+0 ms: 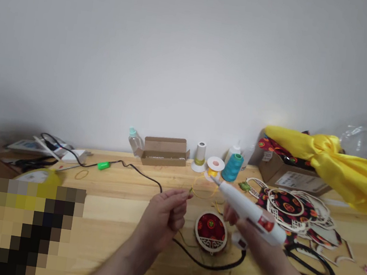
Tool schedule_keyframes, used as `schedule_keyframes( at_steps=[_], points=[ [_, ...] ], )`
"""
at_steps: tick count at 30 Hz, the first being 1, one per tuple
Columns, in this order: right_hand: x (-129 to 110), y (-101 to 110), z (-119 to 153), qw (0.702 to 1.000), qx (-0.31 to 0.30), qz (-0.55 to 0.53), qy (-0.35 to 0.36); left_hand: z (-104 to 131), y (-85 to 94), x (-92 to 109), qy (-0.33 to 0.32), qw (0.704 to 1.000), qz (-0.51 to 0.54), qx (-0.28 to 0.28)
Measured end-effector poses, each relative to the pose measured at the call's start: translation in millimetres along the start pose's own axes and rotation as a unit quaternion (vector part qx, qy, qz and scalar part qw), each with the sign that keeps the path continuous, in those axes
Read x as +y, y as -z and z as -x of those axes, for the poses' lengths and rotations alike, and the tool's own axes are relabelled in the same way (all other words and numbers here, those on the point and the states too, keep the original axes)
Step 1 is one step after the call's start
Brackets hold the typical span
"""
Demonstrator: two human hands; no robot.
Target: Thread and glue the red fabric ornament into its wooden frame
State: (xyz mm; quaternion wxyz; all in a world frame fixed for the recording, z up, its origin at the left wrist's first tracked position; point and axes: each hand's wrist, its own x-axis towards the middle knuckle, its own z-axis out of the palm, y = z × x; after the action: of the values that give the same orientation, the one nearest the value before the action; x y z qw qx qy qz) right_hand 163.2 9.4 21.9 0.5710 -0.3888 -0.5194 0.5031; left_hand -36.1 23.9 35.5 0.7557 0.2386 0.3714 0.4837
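My left hand (164,214) is closed in a pinch above the table. Between its fingertips is the end of a thin yellow cord (203,197), which curves in a loose loop toward a white spool (215,164). A white hot glue gun (250,210) with a red label is gripped by my right hand (242,230), its nozzle pointing up and left near the spool. From its handle hangs a black power cord (213,268). Between and below my hands, a round ornament (211,225) of dark red patterned fabric lies flat, framed in pale wooden fretwork.
Along the wall stand a clear bottle (134,142), an open cardboard box (163,155) and a teal thread cone (233,168). Fretwork pieces (296,210), black scissors handles (312,262) and a yellow cloth (352,170) crowd the right. A green switch (103,166) lies left.
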Motion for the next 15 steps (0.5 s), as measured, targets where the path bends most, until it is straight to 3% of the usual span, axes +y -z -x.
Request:
schedule_keyframes(
  at_steps=[3,7,11,15],
  points=[
    [-6,1,-4,0.996,-0.025,-0.071,-0.048,1,1.5,9,0.066,0.996,0.046,-0.042],
    [-12,-3,-8,0.96,-0.058,-0.193,-0.197,0,2.5,12,0.053,0.998,0.031,-0.028],
    [-10,-8,-6,0.973,-0.012,-0.092,-0.21,-3,3.8,6,0.016,0.997,-0.073,0.001],
    [-11,-1,-3,0.979,0.071,0.0,-0.19,-7,6.8,-2,0.004,0.971,-0.236,0.025]
  ],
)
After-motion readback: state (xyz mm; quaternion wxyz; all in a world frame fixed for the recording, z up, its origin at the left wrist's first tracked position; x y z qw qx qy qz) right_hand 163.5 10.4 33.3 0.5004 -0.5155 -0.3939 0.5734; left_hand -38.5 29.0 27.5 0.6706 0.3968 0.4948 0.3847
